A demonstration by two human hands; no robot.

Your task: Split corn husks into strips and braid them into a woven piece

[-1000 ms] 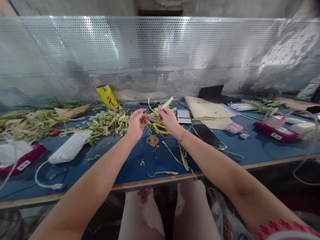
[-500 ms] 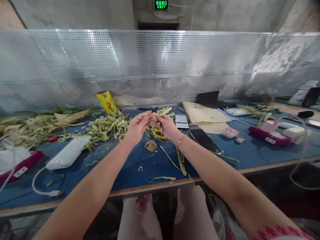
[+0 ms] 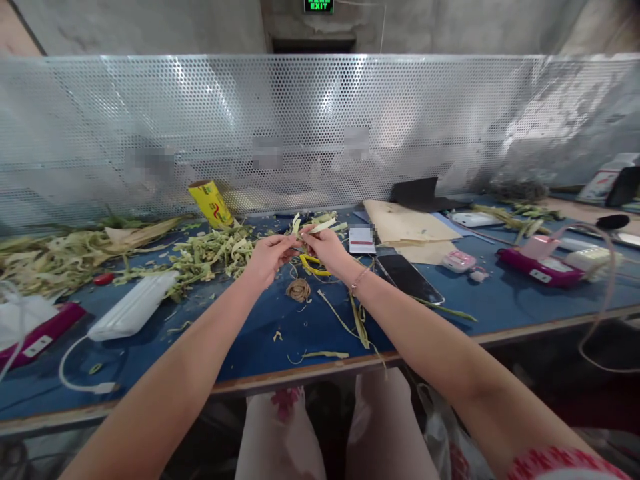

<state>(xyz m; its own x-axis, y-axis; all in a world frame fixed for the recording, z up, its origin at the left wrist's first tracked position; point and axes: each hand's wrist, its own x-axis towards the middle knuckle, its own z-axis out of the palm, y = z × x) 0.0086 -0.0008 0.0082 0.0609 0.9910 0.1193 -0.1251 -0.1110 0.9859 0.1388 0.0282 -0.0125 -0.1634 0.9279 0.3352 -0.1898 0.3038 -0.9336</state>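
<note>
While pinched by the left hand [image 3: 270, 260] and right hand [image 3: 325, 249], the leaf strip [image 3: 295, 223] is judged light, easily torn. Mid-length holds are advised.

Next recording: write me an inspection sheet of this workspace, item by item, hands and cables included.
Surface: blue tabletop, littered with plant scraps.
Job's things: pale plant strips, in hand; coil of twine on the tabletop.
Clutter: trimmings pile, yellow tube, dark-screened phone.
Hands: right hand pinches the strips; left hand close beside it, grip unclear.
Cables: white cable at left, pinkish cable at right.
Surroundings: perforated metal screen behind, green EXIT sign above.
</note>
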